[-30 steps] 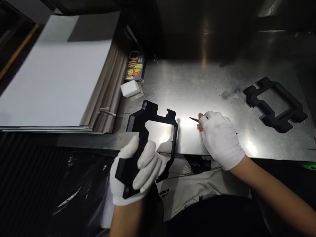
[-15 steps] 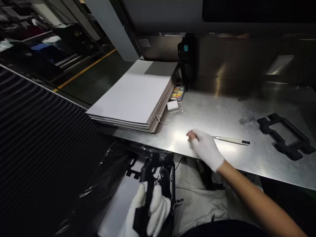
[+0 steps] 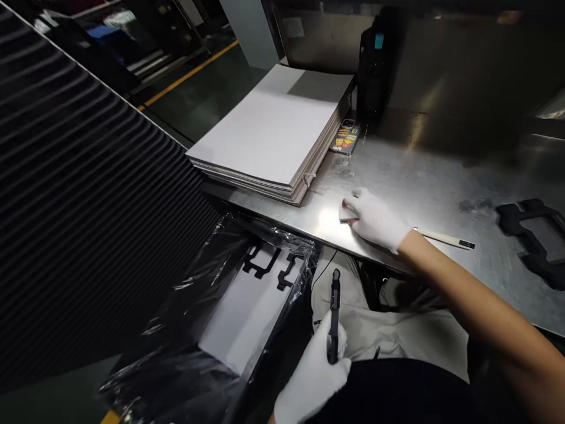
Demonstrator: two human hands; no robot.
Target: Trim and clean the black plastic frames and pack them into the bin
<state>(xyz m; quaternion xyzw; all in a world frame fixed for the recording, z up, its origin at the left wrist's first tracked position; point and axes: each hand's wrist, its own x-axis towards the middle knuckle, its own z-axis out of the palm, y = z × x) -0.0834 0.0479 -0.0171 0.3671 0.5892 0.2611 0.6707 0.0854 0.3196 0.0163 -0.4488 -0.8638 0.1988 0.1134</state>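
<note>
My left hand (image 3: 315,368), in a white glove, is closed around a black frame-shaped part (image 3: 335,294), seen edge-on above my lap. On the metal table, the thumb and fingers of my gloved right hand (image 3: 375,218) grip a small white block (image 3: 346,212); some fingertips are bare. Just right of that wrist lies a pen-like tool with a pale handle (image 3: 445,238). Another black frame part (image 3: 525,235) lies flat at the table's right side.
A tall stack of white sheets (image 3: 265,129) stands on the table's left, with a phone in a patterned case (image 3: 346,138) beside it. Below the table edge, a plastic-lined box (image 3: 189,294) holds a white sheet (image 3: 247,312) with black parts on it. A dark object (image 3: 375,76) stands behind.
My right hand has taken hold of the white block, which lay near the phone, and it is now closer to the table's front edge. My left hand has turned the black part edge-on, away from the box.
</note>
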